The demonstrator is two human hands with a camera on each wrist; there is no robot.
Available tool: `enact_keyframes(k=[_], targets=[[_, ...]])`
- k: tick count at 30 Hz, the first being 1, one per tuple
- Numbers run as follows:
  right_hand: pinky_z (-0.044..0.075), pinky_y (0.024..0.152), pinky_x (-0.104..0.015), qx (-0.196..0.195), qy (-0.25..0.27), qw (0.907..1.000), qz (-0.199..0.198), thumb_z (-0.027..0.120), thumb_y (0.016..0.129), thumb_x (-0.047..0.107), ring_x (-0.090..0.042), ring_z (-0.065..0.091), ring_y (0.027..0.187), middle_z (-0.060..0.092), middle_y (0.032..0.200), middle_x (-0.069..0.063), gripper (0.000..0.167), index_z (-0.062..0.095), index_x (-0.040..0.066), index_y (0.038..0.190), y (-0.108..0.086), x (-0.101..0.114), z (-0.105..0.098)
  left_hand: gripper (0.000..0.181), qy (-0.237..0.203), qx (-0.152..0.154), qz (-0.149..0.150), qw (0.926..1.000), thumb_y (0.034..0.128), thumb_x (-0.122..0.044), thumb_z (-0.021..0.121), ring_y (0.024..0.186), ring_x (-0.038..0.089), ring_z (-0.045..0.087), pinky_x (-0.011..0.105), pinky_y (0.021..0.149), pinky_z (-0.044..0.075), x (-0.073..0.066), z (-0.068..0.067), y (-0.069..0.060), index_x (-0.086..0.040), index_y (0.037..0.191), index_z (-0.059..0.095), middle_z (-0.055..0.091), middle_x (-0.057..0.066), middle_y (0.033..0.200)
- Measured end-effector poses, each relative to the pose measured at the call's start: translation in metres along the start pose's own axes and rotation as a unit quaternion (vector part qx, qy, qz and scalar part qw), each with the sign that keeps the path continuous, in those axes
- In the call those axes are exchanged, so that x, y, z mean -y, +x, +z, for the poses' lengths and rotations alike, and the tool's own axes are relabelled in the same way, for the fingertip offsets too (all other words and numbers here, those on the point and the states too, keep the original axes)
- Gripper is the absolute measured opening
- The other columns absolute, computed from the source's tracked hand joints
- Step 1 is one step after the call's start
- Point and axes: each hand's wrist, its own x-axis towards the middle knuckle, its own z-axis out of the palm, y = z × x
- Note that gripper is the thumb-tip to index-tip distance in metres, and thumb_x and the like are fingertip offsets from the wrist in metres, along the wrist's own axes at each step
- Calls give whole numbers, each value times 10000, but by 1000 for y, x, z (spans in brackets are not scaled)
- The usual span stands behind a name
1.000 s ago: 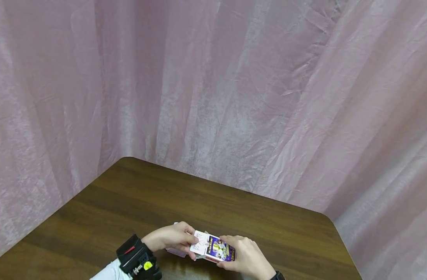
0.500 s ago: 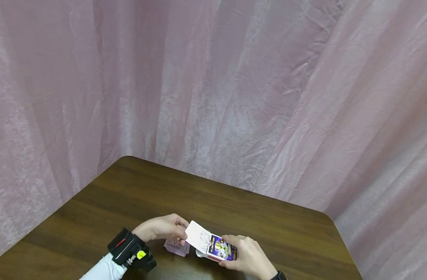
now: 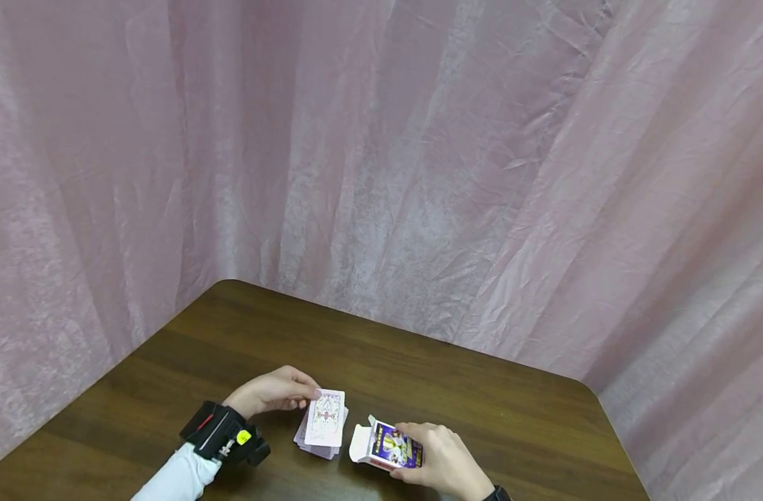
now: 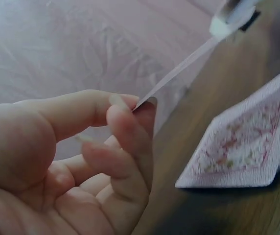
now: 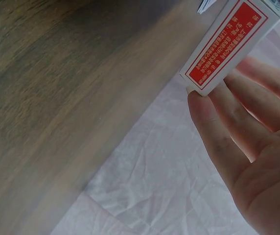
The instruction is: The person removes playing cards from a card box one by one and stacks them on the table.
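Observation:
In the head view my left hand [image 3: 273,392] pinches a playing card [image 3: 325,418] by its upper left corner, with its patterned back showing. Seen edge-on in the left wrist view, the held card [image 4: 179,69] stays apart from the pile of playing cards [image 4: 238,144] on the table. The same loose pile [image 3: 319,451] peeks out below the card in the head view. My right hand [image 3: 445,457] grips the purple-fronted card box [image 3: 396,446] around its sides; the white end flap [image 3: 359,444] stands open to the left. A red-printed side [image 5: 226,44] faces the right wrist camera.
Dark wooden table [image 3: 262,334] lies under both hands, its far edge meeting pink curtains [image 3: 381,174]. A black wrist device [image 3: 221,435] with a yellow spot sits on my left forearm, and a black band [image 3: 497,493] on the right wrist.
My left hand has drawn the card out of the box and carried it left, over the pile. The right hand has kept its grip on the box, nearly still.

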Motion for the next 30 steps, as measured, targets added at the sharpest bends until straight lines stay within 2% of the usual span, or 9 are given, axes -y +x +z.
enact_keyframes(k=[7,10,13,16,21,23,25,30], targets=[[481,661,-189,-22,51,10000,-32,818,710,422,-45,630,810,726,995,7,546,669,115,1137,2,1,1,244,411,-565,-183,9974,848,-124,686,546,-3,472,95,488,363,9,-2,8,71,994,680,559,-66,652],[480,663,-185,-15,61,10000,-50,819,711,412,-39,625,811,725,997,9,540,669,113,1134,2,2,2,212,628,-907,-209,9937,828,-115,707,510,-9,462,92,463,360,14,-1,10,56,952,690,549,-66,619],[481,668,-187,40,101,9999,-4,817,716,413,-28,617,814,722,994,15,533,669,118,1135,2,2,3,173,918,-1307,-194,9870,807,-109,732,489,9,458,107,446,348,17,3,12,39,889,693,529,-58,589],[481,672,-189,114,160,9998,62,813,722,422,-16,609,818,720,991,20,536,666,121,1140,2,2,3,138,1387,-1781,-159,9740,772,-105,763,480,34,460,138,451,340,19,7,13,10,797,690,511,-54,555],[481,671,-188,121,203,9997,70,810,725,430,-15,609,817,720,990,22,541,664,120,1144,4,2,3,177,2242,-2491,-217,9419,708,-117,817,455,70,473,189,468,341,20,15,16,-52,664,659,499,-39,492],[480,668,-187,113,198,9997,55,810,725,429,-17,610,816,720,989,21,539,664,120,1142,4,2,3,202,2498,-2635,-232,9315,701,-127,828,444,82,480,200,467,336,20,18,16,-63,645,645,500,-30,477],[479,666,-187,113,187,9998,46,810,726,429,-19,611,816,721,991,19,539,664,119,1142,4,2,3,221,2664,-2711,-231,9247,702,-134,833,434,86,483,202,460,326,20,20,15,-71,634,633,502,-23,468],[480,666,-192,115,115,9998,67,812,722,427,-30,618,814,720,990,19,541,665,120,1143,5,2,1,249,3011,-2775,-28,9123,743,-127,801,418,89,469,196,434,297,17,22,13,-74,603,602,513,-11,469]])
